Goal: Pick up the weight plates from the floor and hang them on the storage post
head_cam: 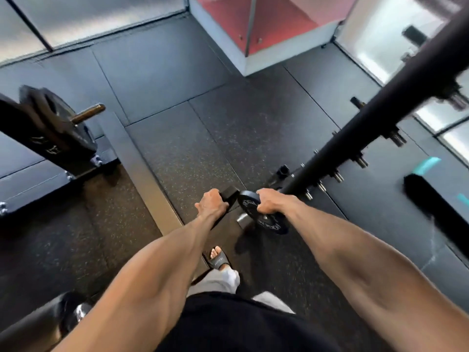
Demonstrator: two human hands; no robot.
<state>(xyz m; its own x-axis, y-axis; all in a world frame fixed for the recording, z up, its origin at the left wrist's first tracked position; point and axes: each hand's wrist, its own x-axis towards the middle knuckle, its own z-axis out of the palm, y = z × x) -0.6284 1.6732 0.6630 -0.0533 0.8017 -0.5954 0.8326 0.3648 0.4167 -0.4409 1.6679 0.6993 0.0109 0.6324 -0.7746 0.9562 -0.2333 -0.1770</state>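
Observation:
My right hand (271, 200) grips the top rim of a small black weight plate (266, 219) with pale lettering. The plate stands on edge around a short silver storage post (244, 220) low on the black rack upright (380, 118). My left hand (212, 205) holds the edge of a second black plate (229, 196), just left of the first; most of it is hidden behind my hand. Both arms reach down and forward.
At left, another rack carries a large black plate (58, 120) on a brown peg (87, 114). Steel pegs (337, 176) stick out along the upright. A metal floor strip (142, 168) runs past my sandalled foot (218, 259). Black rubber mats cover the floor.

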